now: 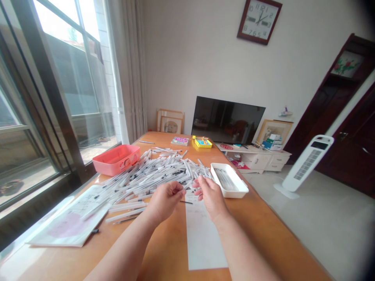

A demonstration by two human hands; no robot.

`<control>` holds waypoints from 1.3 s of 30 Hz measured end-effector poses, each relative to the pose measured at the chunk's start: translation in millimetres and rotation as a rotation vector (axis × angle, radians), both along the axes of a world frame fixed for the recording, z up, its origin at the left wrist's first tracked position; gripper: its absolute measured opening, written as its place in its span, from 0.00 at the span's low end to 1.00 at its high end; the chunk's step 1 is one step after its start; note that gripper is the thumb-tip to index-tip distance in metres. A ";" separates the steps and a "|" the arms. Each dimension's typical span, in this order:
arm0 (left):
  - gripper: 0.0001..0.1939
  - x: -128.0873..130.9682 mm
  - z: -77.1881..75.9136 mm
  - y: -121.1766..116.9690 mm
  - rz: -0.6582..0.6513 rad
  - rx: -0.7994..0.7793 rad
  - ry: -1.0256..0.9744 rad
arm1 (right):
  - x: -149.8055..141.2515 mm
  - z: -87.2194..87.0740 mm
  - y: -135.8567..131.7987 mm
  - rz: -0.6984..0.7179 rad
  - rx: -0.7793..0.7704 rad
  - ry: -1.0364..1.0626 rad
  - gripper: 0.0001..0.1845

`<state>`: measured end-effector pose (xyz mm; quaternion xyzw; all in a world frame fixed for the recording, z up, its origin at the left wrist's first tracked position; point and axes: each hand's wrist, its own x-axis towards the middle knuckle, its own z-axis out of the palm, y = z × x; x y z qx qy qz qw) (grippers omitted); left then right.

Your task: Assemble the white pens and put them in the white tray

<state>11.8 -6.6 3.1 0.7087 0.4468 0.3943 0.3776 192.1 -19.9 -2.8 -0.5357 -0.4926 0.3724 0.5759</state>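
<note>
From where I stood, the white plastic tray near the table's right edge held a row of slim, greyish pen-like sticks, laid lengthwise. Across from it, the coral-pink basket had high, rounded walls; its near wall hid most of its floor, so I couldn't tell what, if anything, lay inside. Farther back, a small yellow box stood open with something blue and orange in it, too small to make out.

Between tray and basket spread a loose heap of translucent white pen barrels, some with black ends, criss-crossed on the glossy orange-brown wooden table. The two hands met at its near edge. The left hand was curled, thumb and forefinger drawn close together; whether anything was pinched there I couldn't tell. The right hand faced it just apart, thumb and fingers loosely bent, just beside the tray, and its grip was equally unclear to me. A thin dark rod showed just below the left fingertips, its near end seemingly covered by the hand.

A long sheet of paper ran under the right hand and forearm, its faint writing unreadable. To the left, barrels overlapped a flat, creased booklet with a pale purple patch.
</note>
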 end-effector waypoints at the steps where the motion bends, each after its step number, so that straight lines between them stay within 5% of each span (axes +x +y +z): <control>1: 0.15 -1.1 1.2 1.0 0.036 -0.037 -0.064 | 1.1 -2.0 0.9 -0.011 0.007 -0.090 0.24; 5: 0.17 -6.8 7.4 3.8 0.208 -0.184 -0.327 | 2.7 -14.0 5.2 0.025 0.068 -0.559 0.13; 11: 0.21 -16.8 9.5 9.3 0.303 -0.290 -0.530 | 0.3 -28.9 10.3 0.145 0.075 -0.875 0.17; 28: 0.21 -25.9 4.1 19.5 0.377 -0.336 -0.635 | 3.4 -27.5 11.5 -0.003 -0.061 -1.022 0.08; 39: 0.21 -22.9 2.7 20.1 0.391 -0.336 -0.687 | -39.5 -15.1 -14.2 0.201 0.089 -1.042 0.10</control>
